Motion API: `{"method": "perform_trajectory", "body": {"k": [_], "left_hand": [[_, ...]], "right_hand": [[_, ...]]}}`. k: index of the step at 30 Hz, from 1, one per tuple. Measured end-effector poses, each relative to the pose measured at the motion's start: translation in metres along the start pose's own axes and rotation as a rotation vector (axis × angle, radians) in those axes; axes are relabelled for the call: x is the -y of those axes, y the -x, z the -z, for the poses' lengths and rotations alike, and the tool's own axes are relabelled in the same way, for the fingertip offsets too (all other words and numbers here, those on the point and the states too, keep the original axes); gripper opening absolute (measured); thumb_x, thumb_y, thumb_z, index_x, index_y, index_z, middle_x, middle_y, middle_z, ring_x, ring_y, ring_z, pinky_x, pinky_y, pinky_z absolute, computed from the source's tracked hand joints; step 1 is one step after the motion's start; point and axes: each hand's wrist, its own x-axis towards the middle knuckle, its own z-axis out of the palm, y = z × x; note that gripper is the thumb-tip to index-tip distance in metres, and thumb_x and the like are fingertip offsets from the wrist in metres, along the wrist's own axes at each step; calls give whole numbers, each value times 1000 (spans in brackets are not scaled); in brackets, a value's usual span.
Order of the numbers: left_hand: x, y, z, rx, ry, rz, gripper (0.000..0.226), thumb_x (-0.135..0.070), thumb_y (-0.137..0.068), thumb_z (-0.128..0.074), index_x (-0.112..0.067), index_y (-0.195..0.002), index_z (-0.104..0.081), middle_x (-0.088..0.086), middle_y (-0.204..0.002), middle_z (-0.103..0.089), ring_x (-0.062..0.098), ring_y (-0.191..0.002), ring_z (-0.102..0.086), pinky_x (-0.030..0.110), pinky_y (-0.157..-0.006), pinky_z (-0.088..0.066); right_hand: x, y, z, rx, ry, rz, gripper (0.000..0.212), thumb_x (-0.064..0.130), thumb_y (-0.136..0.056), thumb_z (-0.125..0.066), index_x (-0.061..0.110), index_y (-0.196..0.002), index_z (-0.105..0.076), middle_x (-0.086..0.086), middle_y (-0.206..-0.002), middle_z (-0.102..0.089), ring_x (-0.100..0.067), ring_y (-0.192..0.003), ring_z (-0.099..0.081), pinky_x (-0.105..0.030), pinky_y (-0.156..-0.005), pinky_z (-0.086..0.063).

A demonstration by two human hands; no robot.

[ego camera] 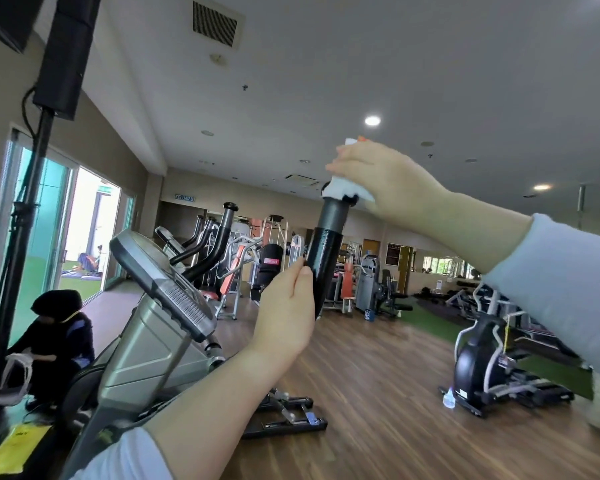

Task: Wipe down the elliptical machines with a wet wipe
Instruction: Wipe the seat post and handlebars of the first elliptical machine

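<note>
The elliptical machine's grey console [168, 282] tilts at the left of the view. Its right handlebar [326, 244], black below and grey near the top, rises in the centre. My left hand [286, 310] grips the handlebar's lower black part from the left. My right hand [381, 181] holds a white wet wipe [347, 190] wrapped over the handlebar's top end. The machine's other handlebar [224, 220] stands behind the console.
A person in black crouches at the lower left [58, 341] beside a black speaker stand [25, 216]. Another elliptical [482, 368] stands at right on the wood floor, a small bottle [450, 398] at its base. Weight machines [267, 268] fill the back.
</note>
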Motion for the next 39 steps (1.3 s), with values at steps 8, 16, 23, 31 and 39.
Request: {"method": "perform_trajectory", "body": {"k": [8,16,23,31,39], "left_hand": [[-11,-19,-12,-65,16,-89,31,-21,-102,-36,-26,-123,-57,-21,-99,-59,-11,-93,-53,5,-82,-38],[4,-23,-20,-143,97,-68,40,-20,-101,-37,-17,-140,-48,-14,-129,-51,-3,-117,-43,10,-96,-27],[11,-22,-20,-128,59,-90,42,-21,-101,-37,-18,-142,-45,-23,-118,-56,-7,-107,-50,5,-92,-30],[13,-24,-20,-129,76,-74,42,-21,-101,-37,-17,-142,-45,-23,-110,-59,-16,-100,-51,4,-88,-31],[14,-24,-20,-137,103,-74,41,-19,-100,-38,-17,-140,-47,-18,-125,-55,-1,-120,-46,14,-101,-31]], "right_hand": [[29,-25,-7,319,-681,-602,63,54,-102,-14,22,-105,-68,22,-75,-64,11,-68,-57,-15,-73,-36],[24,-43,-36,285,-391,-656,33,30,-94,-48,11,-79,-70,-1,-89,-67,-21,-85,-57,-30,-75,-46],[23,-41,-26,251,-1052,-896,19,20,-93,-58,6,-81,-64,2,-78,-64,0,-54,-55,-10,-42,-37],[24,-35,-41,114,-574,-680,47,45,-95,-53,11,-66,-67,16,-49,-59,6,-55,-54,-12,-60,-41],[26,-55,-42,292,-271,-760,47,31,-99,-42,14,-56,-43,-2,-58,-45,-21,-60,-47,-27,-58,-41]]}}
